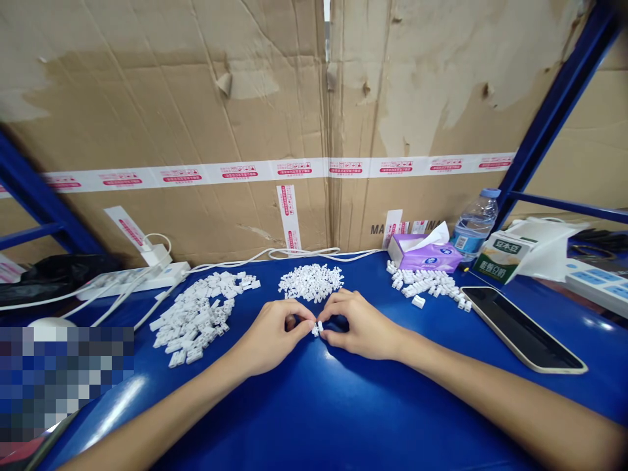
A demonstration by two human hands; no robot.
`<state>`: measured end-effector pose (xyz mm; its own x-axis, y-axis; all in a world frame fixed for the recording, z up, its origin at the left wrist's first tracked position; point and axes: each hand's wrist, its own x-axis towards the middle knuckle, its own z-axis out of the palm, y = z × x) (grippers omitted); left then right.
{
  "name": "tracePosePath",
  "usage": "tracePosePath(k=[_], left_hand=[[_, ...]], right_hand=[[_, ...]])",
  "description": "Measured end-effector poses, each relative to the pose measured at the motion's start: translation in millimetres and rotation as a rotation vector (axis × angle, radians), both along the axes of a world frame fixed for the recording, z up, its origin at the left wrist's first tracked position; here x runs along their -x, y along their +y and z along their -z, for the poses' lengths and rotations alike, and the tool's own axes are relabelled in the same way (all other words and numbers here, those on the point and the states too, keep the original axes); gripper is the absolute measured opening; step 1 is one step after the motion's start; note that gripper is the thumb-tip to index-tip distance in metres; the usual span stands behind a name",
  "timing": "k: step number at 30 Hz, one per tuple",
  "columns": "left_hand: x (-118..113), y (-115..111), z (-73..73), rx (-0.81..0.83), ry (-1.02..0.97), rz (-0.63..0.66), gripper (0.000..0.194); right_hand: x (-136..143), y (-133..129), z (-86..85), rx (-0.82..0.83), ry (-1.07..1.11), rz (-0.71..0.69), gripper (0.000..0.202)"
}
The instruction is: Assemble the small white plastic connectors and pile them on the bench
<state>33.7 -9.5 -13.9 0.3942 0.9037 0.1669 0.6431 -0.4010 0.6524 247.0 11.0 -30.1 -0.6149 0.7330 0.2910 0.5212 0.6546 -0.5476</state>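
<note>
- Nearest is the bare front part of the blue desk, with the two forearms crossing it from both sides.
- The left hand has its thumb and forefinger closed at the tips, and they pinch a small white plastic piece.
- The right hand meets it from the other side, its fingertips also pinching at this white piece; whether it is one part or two, I cannot tell.
- The piece is just above the desk, at the middle.
- Near the right forearm lies a smartphone, its dark screen upward.
- Left of the left hand spreads a pile of larger white connectors.
- Just beyond the hands is a heap of tiny white parts.
- To the right, a third group of white pieces lies before a purple tissue box.
- Behind the left pile rests a white power strip.
- Beside the tissue box stand a green-and-white carton and a water bottle.
- Farthest, taped cardboard makes a wall.
</note>
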Motion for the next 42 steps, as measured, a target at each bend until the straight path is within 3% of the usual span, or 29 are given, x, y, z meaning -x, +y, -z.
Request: tracePosePath(k=[12, 34, 42], left_hand=[[-2.3, -0.9, -1.0, -0.060, 0.084, -0.027, 0.018], [0.8, 1.7, -0.3, 0.001, 0.122, 0.028, 0.022], [17.5, 15.9, -3.4, -0.048, 0.089, 0.052, 0.023]], right_hand=[[-0.7, -0.5, -0.2, 0.002, 0.003, -0.010, 0.015], [0.2, -2.5, -1.0, -0.029, -0.046, -0.055, 0.015], [-0.4, -1.2, 1.7, -0.024, -0.001, -0.011, 0.010]])
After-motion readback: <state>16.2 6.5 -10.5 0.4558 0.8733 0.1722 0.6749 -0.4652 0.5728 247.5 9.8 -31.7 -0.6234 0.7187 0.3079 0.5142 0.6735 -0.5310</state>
